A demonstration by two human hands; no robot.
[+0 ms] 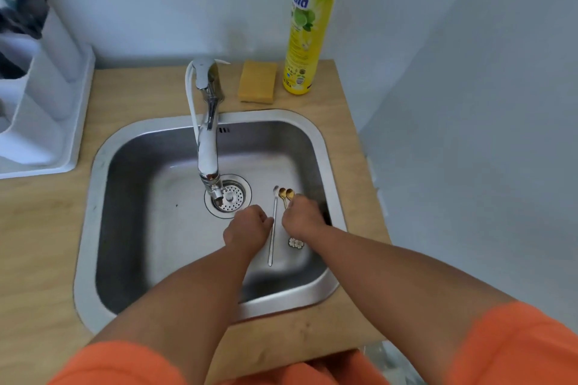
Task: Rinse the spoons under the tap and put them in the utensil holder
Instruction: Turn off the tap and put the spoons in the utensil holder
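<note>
Three small spoons lie on the floor of the steel sink, right of the drain. A long silver spoon lies between my hands. Two gold spoons with flower-shaped handle ends lie beside it. My left hand rests with curled fingers touching the silver spoon's handle. My right hand covers the gold spoons' handles, fingers pinched down on them. The tap reaches over the drain with no water running. The white utensil holder stands on the counter at far left.
A yellow sponge and a yellow-green dish soap bottle stand behind the sink. The drain strainer sits mid-basin. The wooden counter surrounds the sink; its right edge drops off beside a white wall.
</note>
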